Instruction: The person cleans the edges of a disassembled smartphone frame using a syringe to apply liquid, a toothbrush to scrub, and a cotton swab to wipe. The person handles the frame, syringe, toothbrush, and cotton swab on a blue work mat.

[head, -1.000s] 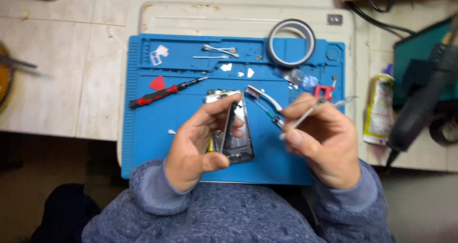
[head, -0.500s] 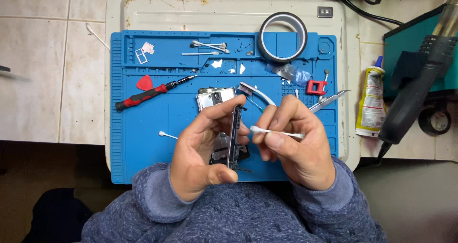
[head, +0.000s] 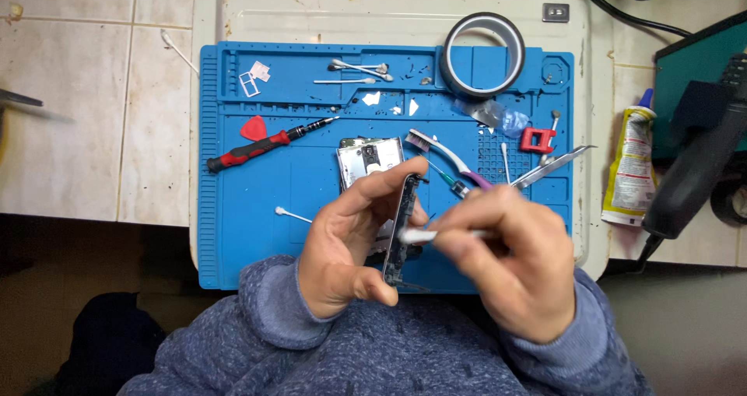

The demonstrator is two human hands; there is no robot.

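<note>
The left hand (head: 342, 244) is gripping a thin dark phone frame (head: 401, 229) on edge, its thumb and curled fingers pinching the long sides, holding it just above the near edge of the blue silicone repair mat (head: 233, 209). The right hand (head: 517, 268) is pinching a white cotton swab (head: 424, 236) between thumb and fingertips, its tip touching the frame's side. Just beyond, a silver opened phone body (head: 364, 161) is lying on the mat, with a red-handled black screwdriver (head: 261, 147) to its left and a white toothbrush (head: 447, 156) to its right. Farther back, a dark roll of tape (head: 482, 54) is sitting at the mat's far edge
</note>
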